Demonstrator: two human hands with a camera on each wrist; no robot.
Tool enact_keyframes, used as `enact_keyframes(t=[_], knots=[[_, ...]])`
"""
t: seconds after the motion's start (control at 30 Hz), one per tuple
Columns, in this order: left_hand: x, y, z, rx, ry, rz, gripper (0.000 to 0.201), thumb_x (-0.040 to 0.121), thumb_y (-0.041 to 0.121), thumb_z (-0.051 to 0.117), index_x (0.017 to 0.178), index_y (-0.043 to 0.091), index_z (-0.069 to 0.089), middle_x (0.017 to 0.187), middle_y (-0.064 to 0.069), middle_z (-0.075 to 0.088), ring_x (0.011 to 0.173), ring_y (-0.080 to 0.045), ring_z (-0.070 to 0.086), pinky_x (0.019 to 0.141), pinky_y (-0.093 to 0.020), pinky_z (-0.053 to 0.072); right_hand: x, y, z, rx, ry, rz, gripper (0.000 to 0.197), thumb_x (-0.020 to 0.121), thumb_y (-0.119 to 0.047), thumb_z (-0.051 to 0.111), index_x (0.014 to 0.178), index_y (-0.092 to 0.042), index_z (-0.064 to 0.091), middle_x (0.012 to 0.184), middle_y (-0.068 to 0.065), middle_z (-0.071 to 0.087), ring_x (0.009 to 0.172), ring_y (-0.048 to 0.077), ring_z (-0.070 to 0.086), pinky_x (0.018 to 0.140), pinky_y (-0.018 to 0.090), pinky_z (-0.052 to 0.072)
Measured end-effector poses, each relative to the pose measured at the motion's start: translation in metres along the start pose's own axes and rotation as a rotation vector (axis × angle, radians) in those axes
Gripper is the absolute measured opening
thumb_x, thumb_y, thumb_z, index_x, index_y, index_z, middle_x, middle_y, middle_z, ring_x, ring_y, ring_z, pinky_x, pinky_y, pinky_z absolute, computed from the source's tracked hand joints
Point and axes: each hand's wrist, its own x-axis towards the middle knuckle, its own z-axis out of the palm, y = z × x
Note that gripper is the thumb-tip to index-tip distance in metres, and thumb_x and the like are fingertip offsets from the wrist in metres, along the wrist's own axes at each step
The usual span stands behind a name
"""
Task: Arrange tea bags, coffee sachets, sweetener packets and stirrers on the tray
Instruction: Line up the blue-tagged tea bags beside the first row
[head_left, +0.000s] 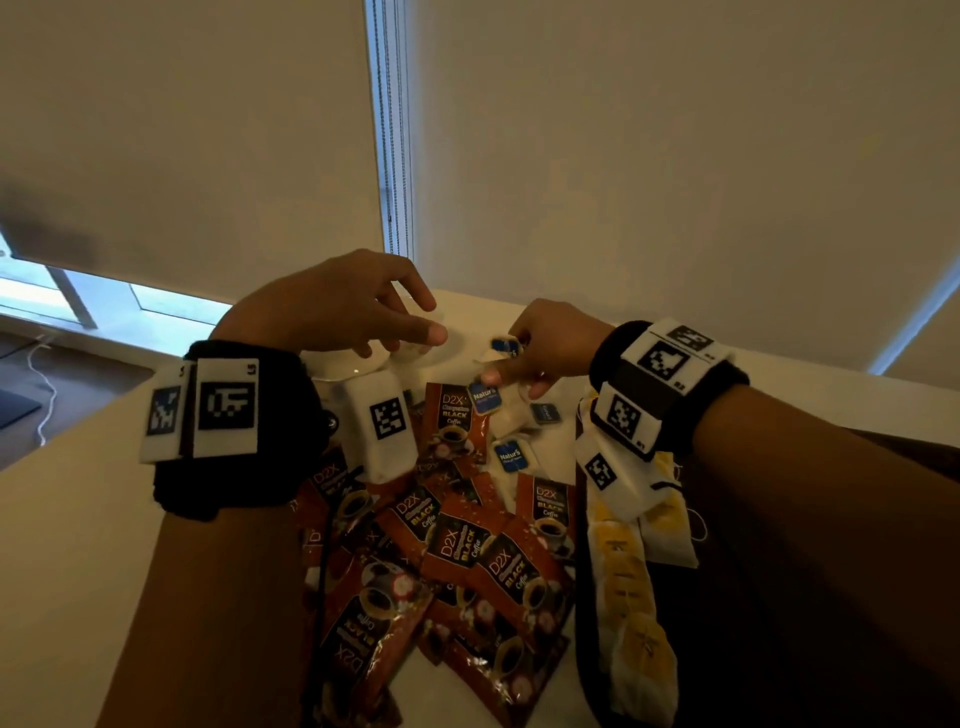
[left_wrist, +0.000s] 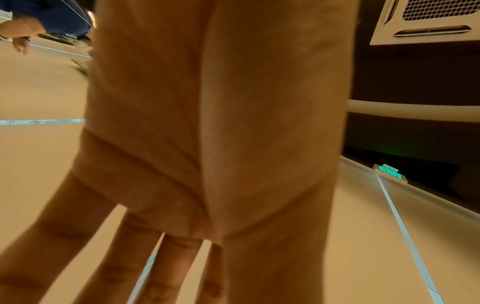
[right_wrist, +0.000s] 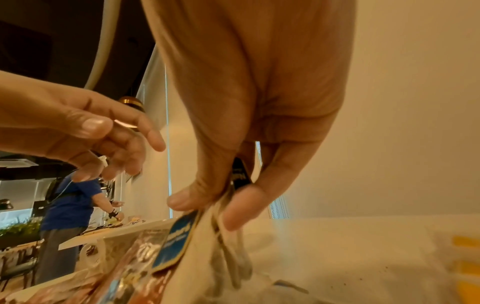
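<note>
My right hand (head_left: 511, 382) pinches a small bunch of white tea bags (head_left: 511, 410) with blue tags (head_left: 484, 397) just above the pile. In the right wrist view the thumb and fingers of my right hand (right_wrist: 213, 205) squeeze the tea bags (right_wrist: 200, 242), and a blue tag (right_wrist: 176, 236) hangs beside them. My left hand (head_left: 415, 322) hovers over white saucers (head_left: 358, 364) with relaxed fingers and holds nothing. In the left wrist view its fingers (left_wrist: 166, 267) are straight and spread. Red-brown coffee sachets (head_left: 467, 540) lie heaped in the middle. Yellow-and-white sweetener packets (head_left: 628, 571) lie under my right wrist.
More blue-tagged tea bags (head_left: 509, 454) lie on the white tabletop (head_left: 78, 545) beyond the sachets. Roller blinds (head_left: 623, 156) and a window stand right behind the table's far edge. A person in a blue shirt (right_wrist: 70, 205) works at another table far off.
</note>
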Motion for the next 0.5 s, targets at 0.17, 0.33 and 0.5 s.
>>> enact_keyframes(t=[0.17,0.33,0.5], knots=[[0.001,-0.001,0.0,-0.013,0.011,-0.002,0.042,0.073,0.04,0.071,0.108,0.02,0.059,0.089,-0.003,0.069,0.075,-0.009,0.065,0.054,-0.017,0.052,-0.001,0.004,-0.006,0.151,-0.066,0.038,0.029,0.083,-0.021,0.069,0.096,0.005,0.065,0.07,0.008,0.062,0.057,0.012,0.061,0.058,0.018,0.056],[0.003,-0.002,0.001,0.0,0.016,0.01,0.041,0.074,0.038,0.07,0.108,0.019,0.058,0.089,-0.003,0.068,0.075,-0.01,0.065,0.055,-0.018,0.052,-0.008,0.001,-0.011,0.098,-0.048,0.013,0.018,0.085,-0.015,0.067,0.092,0.001,0.066,0.071,0.005,0.061,0.057,0.011,0.058,0.055,0.016,0.055],[0.004,0.001,0.002,-0.012,0.058,0.041,0.039,0.074,0.037,0.07,0.107,0.018,0.06,0.09,-0.004,0.067,0.077,-0.012,0.065,0.057,-0.022,0.05,-0.027,-0.003,-0.031,0.223,0.039,-0.056,0.029,0.083,-0.015,0.069,0.106,0.003,0.067,0.086,0.013,0.063,0.067,0.011,0.058,0.064,0.023,0.058]])
